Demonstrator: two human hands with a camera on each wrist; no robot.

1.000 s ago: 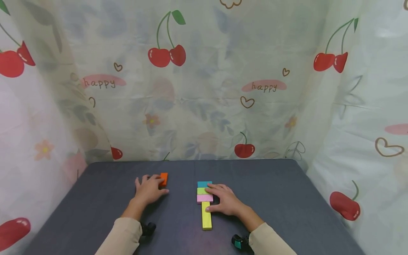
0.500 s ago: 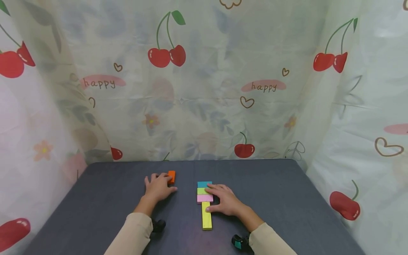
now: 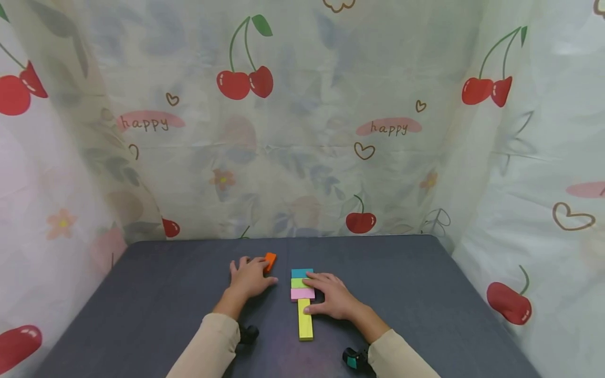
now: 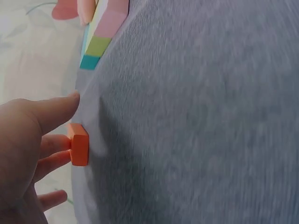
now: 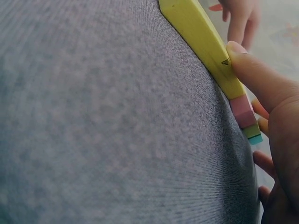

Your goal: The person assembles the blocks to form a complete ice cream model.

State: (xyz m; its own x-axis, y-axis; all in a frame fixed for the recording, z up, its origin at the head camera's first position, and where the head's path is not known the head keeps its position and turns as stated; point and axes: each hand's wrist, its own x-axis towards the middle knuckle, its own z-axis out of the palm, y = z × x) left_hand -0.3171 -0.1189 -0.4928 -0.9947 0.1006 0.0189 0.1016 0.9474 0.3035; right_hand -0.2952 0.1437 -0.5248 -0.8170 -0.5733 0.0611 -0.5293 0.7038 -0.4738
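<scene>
An orange block (image 3: 271,259) lies flat on the dark cloth. Fingertips of my left hand (image 3: 250,278) touch its near side, while the thumb stands apart from it, as the left wrist view shows. Right of it, blue (image 3: 299,273), light green (image 3: 296,283) and pink (image 3: 302,294) blocks lie crosswise, side by side. A yellow block (image 3: 305,326) extends lengthwise from the pink one toward me. My right hand (image 3: 336,298) rests over this group, its thumb on the yellow block and extended fingers reaching the green and blue ones.
The dark cloth-covered table (image 3: 397,283) ends at a back edge beyond the blocks. A pale curtain (image 3: 302,121) printed with cherries encloses the back and both sides. Each wrist wears a small black camera, such as the right one (image 3: 354,358).
My left hand has slid the orange block to the right, closer to the row, and the block has turned slightly. The right hand and the other blocks keep their places.
</scene>
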